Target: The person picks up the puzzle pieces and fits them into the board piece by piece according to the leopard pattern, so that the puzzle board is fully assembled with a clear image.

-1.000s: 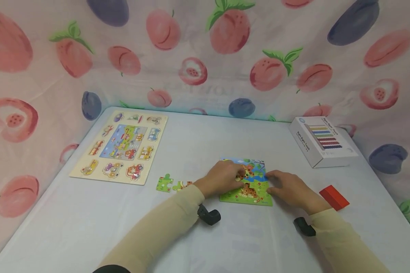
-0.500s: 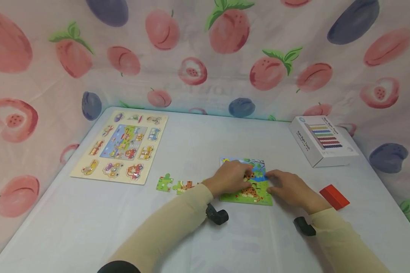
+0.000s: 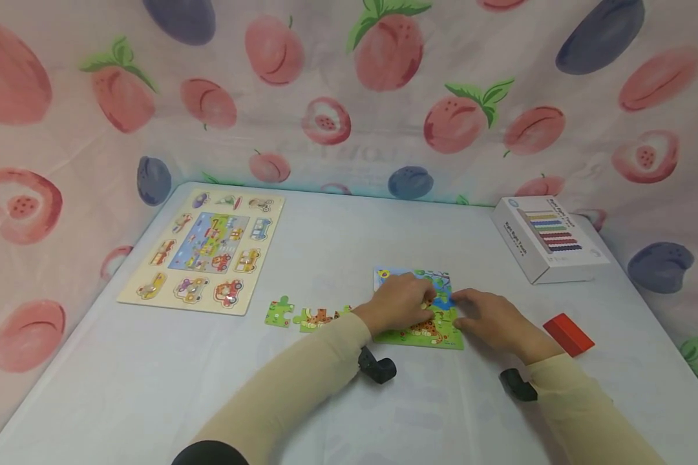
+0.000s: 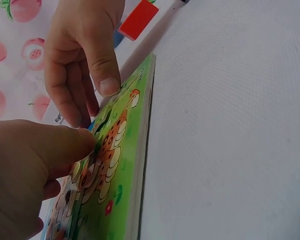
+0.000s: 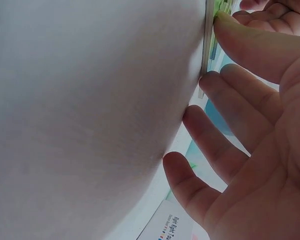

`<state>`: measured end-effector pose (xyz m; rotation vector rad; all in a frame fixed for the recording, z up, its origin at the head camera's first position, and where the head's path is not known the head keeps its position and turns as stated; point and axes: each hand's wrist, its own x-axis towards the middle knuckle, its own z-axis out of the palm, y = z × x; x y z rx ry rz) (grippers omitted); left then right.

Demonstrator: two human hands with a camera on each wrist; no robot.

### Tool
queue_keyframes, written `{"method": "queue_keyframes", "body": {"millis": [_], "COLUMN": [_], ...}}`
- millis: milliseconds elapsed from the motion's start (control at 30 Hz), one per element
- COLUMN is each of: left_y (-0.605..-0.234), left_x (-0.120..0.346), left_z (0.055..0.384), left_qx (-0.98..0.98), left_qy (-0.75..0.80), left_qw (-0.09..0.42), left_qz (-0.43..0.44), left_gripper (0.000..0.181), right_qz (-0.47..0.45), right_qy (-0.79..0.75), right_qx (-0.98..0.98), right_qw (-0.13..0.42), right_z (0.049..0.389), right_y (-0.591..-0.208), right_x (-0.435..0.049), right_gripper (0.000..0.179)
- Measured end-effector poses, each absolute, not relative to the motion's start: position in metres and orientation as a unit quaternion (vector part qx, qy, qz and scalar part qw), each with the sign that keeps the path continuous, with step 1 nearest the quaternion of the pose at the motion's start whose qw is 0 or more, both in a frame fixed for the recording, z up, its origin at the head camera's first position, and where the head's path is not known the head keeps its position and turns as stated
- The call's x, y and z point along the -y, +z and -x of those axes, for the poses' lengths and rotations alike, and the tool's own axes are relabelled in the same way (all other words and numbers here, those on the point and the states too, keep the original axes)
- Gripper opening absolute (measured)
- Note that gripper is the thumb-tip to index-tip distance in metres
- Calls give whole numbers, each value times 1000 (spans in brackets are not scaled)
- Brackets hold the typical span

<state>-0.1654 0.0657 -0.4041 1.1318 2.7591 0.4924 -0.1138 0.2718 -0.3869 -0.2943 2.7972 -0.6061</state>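
Note:
A jigsaw puzzle (image 3: 410,338) with a spotted cat on green grass and a blue upper part lies near the middle of the table. My left hand (image 3: 400,302) is over its middle, thumb and fingertips down at the picture. In the left wrist view, the thumb (image 4: 72,145) hides what its fingers touch, so a piece between them cannot be made out. At the puzzle's right edge, my right hand (image 3: 491,321) rests with fingers extended, its thumb (image 5: 240,37) against the board's side. Loose puzzle pieces (image 3: 279,312) lie left of the left forearm.
A wooden vehicle puzzle board (image 3: 129,294) lies at the back left. At the back right stands a white box (image 3: 549,242). A red block (image 3: 569,334) sits beside the right wrist. Fruit-patterned cloth (image 3: 326,64) rises behind the white table (image 3: 326,239).
My left hand has shifted to the right across the puzzle, uncovering more of the loose pieces behind its wrist. The right hand has stayed at the right edge.

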Motion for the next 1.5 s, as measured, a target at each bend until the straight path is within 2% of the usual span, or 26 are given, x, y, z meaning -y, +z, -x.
{"method": "queue_keyframes", "body": {"millis": [1500], "left_y": [-408], "left_x": [-66], "left_z": [163], "left_qx": [-921], "left_qy": [164], "left_qw": [18], "left_qz": [-353], "left_gripper": [28], "right_qz": [102], "right_qy": [-203], "right_qx": [-965], "right_qw": [127], "right_z": [113], "right_y": [-387], "right_x": [-271], "right_gripper": [54]}}
